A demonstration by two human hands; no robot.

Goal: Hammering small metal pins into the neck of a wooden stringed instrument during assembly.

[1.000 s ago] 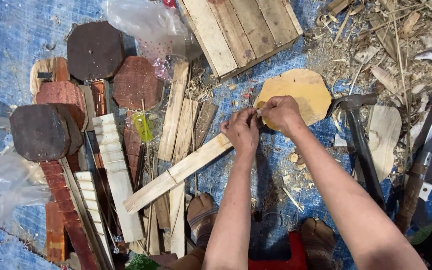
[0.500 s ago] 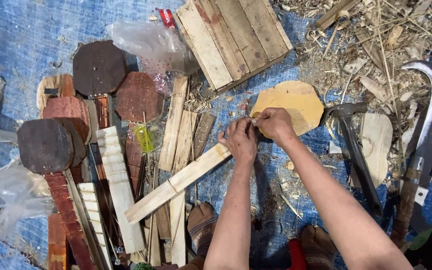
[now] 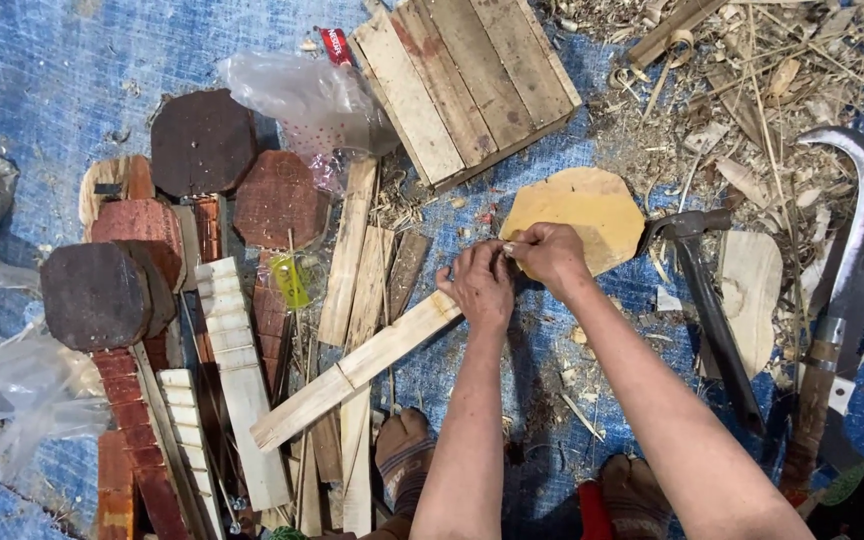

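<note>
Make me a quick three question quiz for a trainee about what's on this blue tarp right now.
1. True or false: the left hand rests on the end of the long pale wooden stick.
2. Which lies just right of the pale octagonal board? A) hammer B) plastic bag C) dark octagonal block
3. Fill in: the right hand sits at the board's ____ edge.

Key: 1 true; 2 A; 3 lower left.
</note>
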